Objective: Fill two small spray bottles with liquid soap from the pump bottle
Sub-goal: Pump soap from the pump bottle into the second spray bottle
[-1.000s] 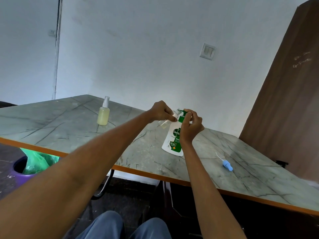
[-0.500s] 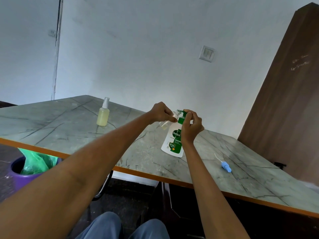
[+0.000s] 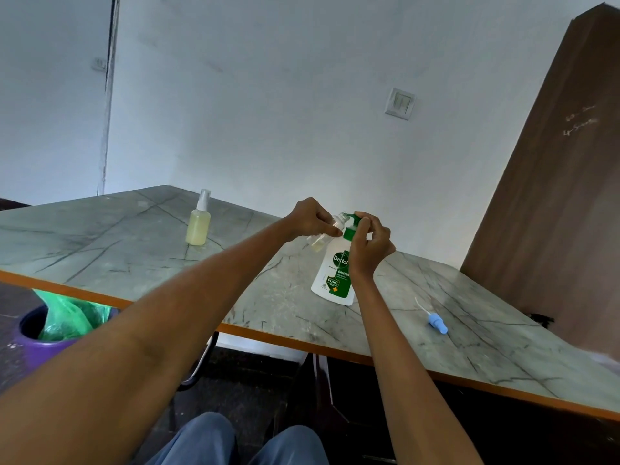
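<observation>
spray bottles (image 3: 198,223): 2, one held (image 3: 322,238) | pump bottle (image 3: 335,276): 1 | loose spray cap (image 3: 437,323): 1 | hands (image 3: 312,219): 2 (image 3: 370,243) | bin (image 3: 40,340): 1

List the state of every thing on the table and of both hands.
Pump bottle: upright, uncapped.
Small bottle: tilted, held at nozzle, little liquid.
Capped spray bottle: upright, filled.
Blue spray cap: lying loose.
Left hand: grips small bottle.
Right hand: on pump head.
</observation>
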